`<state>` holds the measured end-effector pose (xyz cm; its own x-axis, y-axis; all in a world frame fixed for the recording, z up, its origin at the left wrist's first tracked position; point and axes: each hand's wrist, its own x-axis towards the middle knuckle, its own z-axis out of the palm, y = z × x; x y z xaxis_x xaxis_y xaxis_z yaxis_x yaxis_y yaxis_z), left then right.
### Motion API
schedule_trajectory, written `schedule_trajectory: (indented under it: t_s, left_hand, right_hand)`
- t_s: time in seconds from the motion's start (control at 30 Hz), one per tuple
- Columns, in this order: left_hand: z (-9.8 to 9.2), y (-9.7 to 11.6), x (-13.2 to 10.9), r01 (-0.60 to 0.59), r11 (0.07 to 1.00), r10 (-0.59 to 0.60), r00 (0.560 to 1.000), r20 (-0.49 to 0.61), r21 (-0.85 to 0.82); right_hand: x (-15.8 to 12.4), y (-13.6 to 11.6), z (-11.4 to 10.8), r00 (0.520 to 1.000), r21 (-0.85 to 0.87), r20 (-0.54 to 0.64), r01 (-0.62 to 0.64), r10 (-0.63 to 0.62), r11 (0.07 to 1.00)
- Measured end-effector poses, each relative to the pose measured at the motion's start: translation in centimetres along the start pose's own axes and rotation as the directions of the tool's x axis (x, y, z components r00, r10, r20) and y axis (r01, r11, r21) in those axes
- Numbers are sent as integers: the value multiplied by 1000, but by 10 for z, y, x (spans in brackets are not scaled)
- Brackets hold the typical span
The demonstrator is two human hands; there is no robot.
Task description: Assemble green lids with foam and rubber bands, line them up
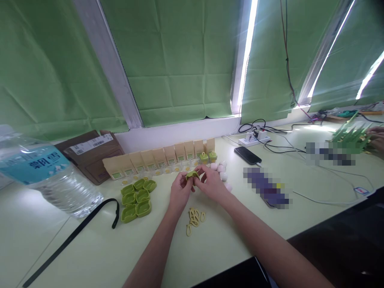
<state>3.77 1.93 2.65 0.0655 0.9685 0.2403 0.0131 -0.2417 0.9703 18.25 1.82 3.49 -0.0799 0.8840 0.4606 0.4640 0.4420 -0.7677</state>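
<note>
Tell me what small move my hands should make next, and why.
Probably work one of the loose yellow loops into the green cover held by your left hand and right hand: two similar covers farther back carry loops on top. I can't tell whether one is already started inside.

The green cups [142, 196] look smooth plastic, the bottle [49, 170] glossy clear plastic, the box [87, 158] matt brown cardboard.

Head cam, worn by the person: looks forward and down across table [213, 248], close above left hand [181, 189] and right hand [211, 183]; green blinds [180, 52] at far side.
</note>
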Motion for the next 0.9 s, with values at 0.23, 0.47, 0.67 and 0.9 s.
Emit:
schedule_trajectory:
  t_s: [0.23,0.47,0.67,0.9]
  left_hand:
    - [0,-2,1,-25,999,25,1000,7,29]
    - [0,-2,0,-24,999,24,1000,2,31]
    - [0,-1,0,-28,998,28,1000,0,64]
    - [0,-1,-1,-31,997,32,999,-10,66]
  right_hand:
    - [1,1,1,999,16,-18,-35,35,999]
    - [1,2,1,999,30,0,-44,44,999]
    - [2,2,1,999,44,18,-44,43,998]
    - [1,1,0,998,49,24,-53,52,997]
